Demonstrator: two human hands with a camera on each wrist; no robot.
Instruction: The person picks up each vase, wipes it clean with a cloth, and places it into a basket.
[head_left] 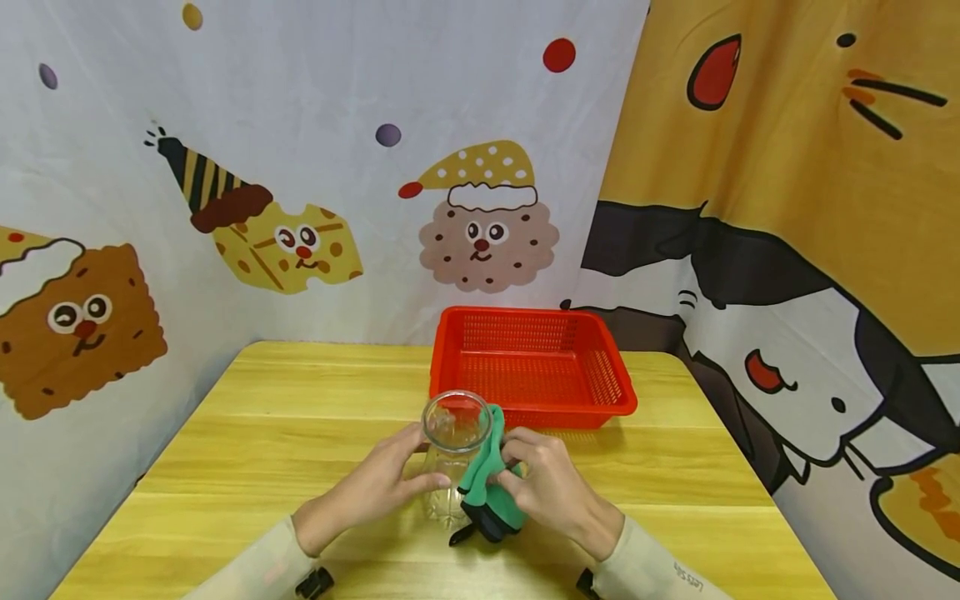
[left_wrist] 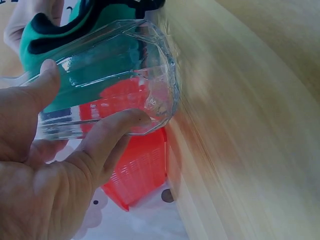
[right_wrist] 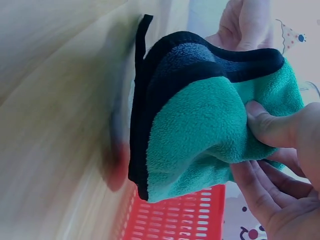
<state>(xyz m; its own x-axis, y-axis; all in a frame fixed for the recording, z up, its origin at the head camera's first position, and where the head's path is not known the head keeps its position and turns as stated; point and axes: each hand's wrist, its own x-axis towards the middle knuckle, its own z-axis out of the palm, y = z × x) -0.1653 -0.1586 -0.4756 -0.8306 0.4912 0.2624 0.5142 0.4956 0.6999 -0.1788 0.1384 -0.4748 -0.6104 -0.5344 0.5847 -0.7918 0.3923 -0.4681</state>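
Glass jar (head_left: 453, 450) stands at about six o'clock on the wooden table (head_left: 262, 433), close to the near edge, mouth up and clear enough that the tabletop shows through it. The person's left hand (head_left: 378, 487) wraps it from the nine o'clock side, thumb on the near face and fingers curled round the body; the left wrist view shows the thumb (left_wrist: 45, 80) and a finger pressing the faceted wall of the jar (left_wrist: 115, 75) from opposite sides.

At the jar's three o'clock side the right hand (head_left: 551, 487) pinches a green cloth with a dark border (head_left: 487, 483) against the glass. The cloth runs from the rim down past the base, and a small dark loop sticks out at its lower end near the tabletop. From the right wrist view the fingers (right_wrist: 270, 127) are bunched into the fleece of the cloth (right_wrist: 195, 135), gripping a fold of it, with the black trim and the loop turned toward the table.

Behind the hands, at twelve to one o'clock, sits a red plastic basket (head_left: 450, 358) with perforated walls, near the jar but not touching it. Cartoon-printed fabric (head_left: 315, 183) hangs around the table on the far and right sides. Both forearms wear pale sleeves (head_left: 645, 562).
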